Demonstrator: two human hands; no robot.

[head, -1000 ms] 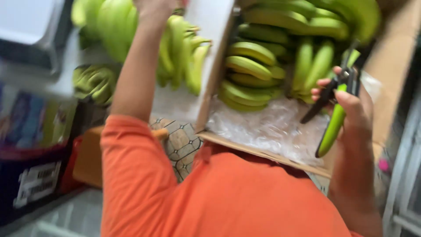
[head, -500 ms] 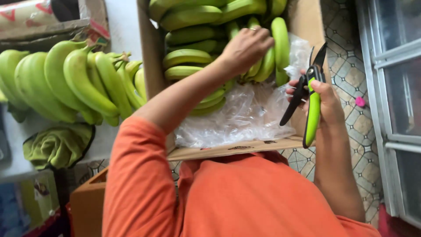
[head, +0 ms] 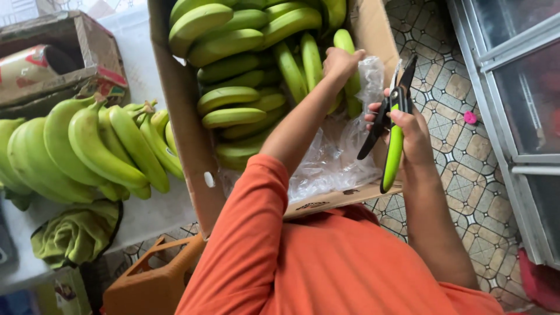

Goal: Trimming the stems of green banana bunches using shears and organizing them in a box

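Fingers of the left hand [head: 341, 60] curl around 1 banana [head: 349, 70] inside the box [head: 184, 146], against the plastic liner [head: 332, 157]. Right hand [head: 408, 125] grips green-handled shears [head: 392, 125], blades up, just beside the box's right wall. More bananas [head: 93, 151] lie on the table [head: 146, 216], left.

A patterned tile floor [head: 461, 146] meets a metal-framed glass door [head: 519, 87] on the right, in soft daylight.
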